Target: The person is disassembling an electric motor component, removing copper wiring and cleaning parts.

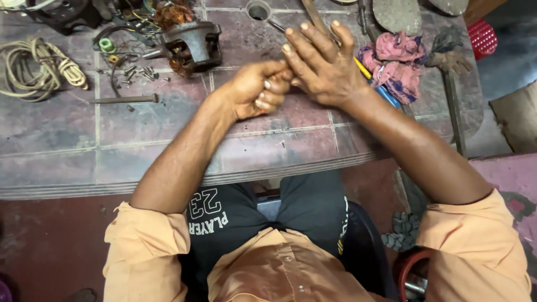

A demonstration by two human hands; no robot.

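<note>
The work surface is a tiled bench (84,140) of worn reddish slabs, its front edge running across the frame just ahead of the seated person's lap.

Largest item on it: a rusted motor housing (193,42) with exposed copper winding, at the far centre-left, well apart from both hands. A coil of pale rope (33,70) lies at the far left. A crumpled pink rag (394,64) lies at the right, just beyond the right wrist.

Smaller items: a ring spanner (262,12) lies at the far edge, its long axis running from the ring down and to the right until it passes under the right hand's fingers. A dark metal rod (126,99) lies flat left of the hands, its axis parallel to the bench edge. Loose screws (140,72) are scattered near the housing.

The left hand (258,89) is curled into a tight fist, thumb side toward the right hand; whatever it encloses is hidden, and it cannot be told whether anything is held. The right hand (321,64) is spread wide, fingers extended away from the body, its palm laid against the left fist's knuckles. The two hands are touching. The right hand is the nearer to the spanner shaft, which lies directly beneath or just beyond its fingers; contact cannot be confirmed.
</note>
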